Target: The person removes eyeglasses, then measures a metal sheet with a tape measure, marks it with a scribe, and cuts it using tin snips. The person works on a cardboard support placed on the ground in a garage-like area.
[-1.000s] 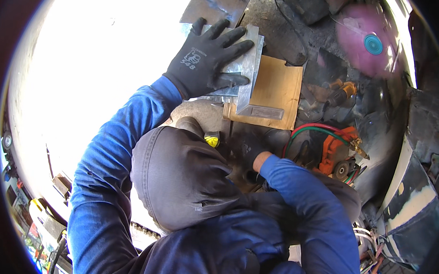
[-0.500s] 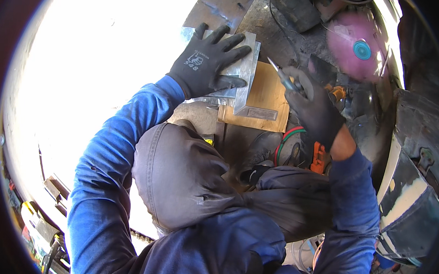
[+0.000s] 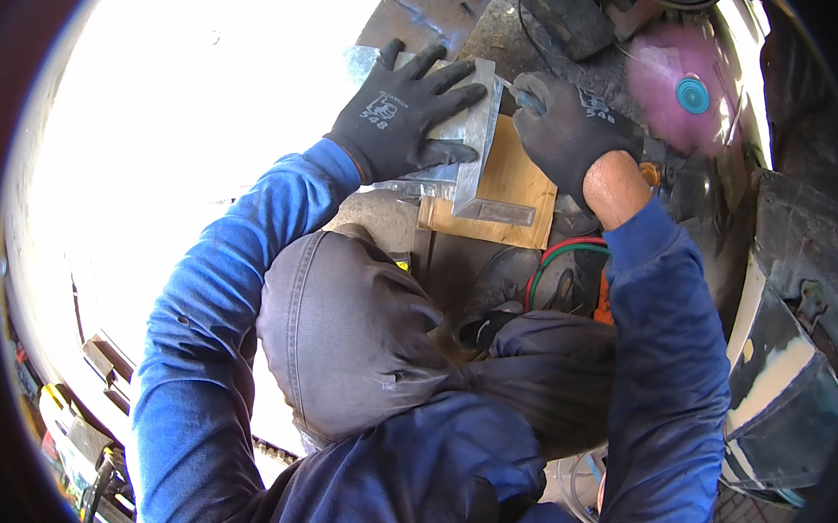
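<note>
– What is the left hand (image 3: 409, 111) doing?

– It wears a dark glove. It lies flat with the fingers spread wide, pressing down on a shiny metal piece (image 3: 469, 137). It grips nothing.

– And the right hand (image 3: 567, 128)?

– It wears a dark glove too. Its fingers are curled around a thin tool (image 3: 513, 86). The tip of the tool pokes out toward the top right corner of the metal piece. I cannot tell what kind of tool it is.

– Where is the metal piece?

– It sits on the left part of a flat wooden board (image 3: 514, 186). One side of the piece lies flat under the left hand. The other side stands up like a little wall between the two hands. Its near end reaches almost to the near edge of the board.

– What is close to the board?

– A red and a green hose (image 3: 569, 251) curl just past the board's near right corner, under the right wrist. A pink round disc (image 3: 674, 86) with a blue middle lies well past the right hand. It looks blurry.

– Anything nearer to the person?

– Both sleeves are blue. A bent knee in grey trousers (image 3: 350, 333) fills the middle, below the board.
</note>
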Tool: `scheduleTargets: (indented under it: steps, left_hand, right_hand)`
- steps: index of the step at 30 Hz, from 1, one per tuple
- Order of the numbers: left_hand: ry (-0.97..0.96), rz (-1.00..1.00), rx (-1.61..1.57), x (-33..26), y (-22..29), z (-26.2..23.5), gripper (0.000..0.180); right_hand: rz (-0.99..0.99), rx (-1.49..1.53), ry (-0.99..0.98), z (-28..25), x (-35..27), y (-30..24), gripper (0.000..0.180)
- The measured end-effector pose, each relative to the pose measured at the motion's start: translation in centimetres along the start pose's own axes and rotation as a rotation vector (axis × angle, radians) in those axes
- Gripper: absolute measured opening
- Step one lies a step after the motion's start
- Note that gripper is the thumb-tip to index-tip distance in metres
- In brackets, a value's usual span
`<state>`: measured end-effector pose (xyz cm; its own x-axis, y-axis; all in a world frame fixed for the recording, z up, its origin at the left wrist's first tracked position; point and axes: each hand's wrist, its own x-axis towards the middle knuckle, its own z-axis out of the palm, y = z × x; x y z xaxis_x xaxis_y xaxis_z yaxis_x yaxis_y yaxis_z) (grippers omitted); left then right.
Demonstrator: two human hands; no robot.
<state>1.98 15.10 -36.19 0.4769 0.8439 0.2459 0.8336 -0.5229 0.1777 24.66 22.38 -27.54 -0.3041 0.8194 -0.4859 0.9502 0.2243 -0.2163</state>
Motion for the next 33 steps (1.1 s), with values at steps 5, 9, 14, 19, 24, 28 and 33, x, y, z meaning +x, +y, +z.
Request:
scheduleTargets:
  steps: [5, 9, 14, 19, 24, 28, 33]
  left_hand:
    - [-0.012, -0.005, -0.020, 0.0, -0.1, 0.0, 0.081]
    - [-0.020, -0.014, -0.022, -0.1, -0.1, 0.2, 0.081]
    - [-0.020, -0.016, -0.019, -0.1, -0.3, 0.2, 0.083]
    - [-0.044, -0.017, -0.004, 0.1, -0.1, -0.1, 0.085]
    - [-0.095, -0.012, 0.018, 0.2, 0.1, -0.4, 0.086]
    - [-0.051, 0.010, 0.051, 0.3, 0.0, -0.1, 0.082]
    - [-0.059, 0.012, 0.070, 0.3, 0.1, 0.1, 0.083]
  right_hand:
    - [-0.032, -0.129, -0.046, -1.1, -0.6, -1.1, 0.045]
    - [-0.010, -0.145, -0.069, -0.9, -3.1, -1.9, 0.039]
    - [-0.131, -0.192, -0.147, -1.3, -6.2, -2.1, 0.041]
    - [-0.051, -0.065, -0.005, -0.7, -5.9, -1.0, 0.046]
    - [-0.072, -0.016, 0.088, 0.5, -4.7, -0.1, 0.047]
    - [-0.077, -0.037, 0.122, 0.4, -4.0, 0.3, 0.048]
    - [-0.104, 0.050, 0.143, -0.1, -4.9, 0.9, 0.048]
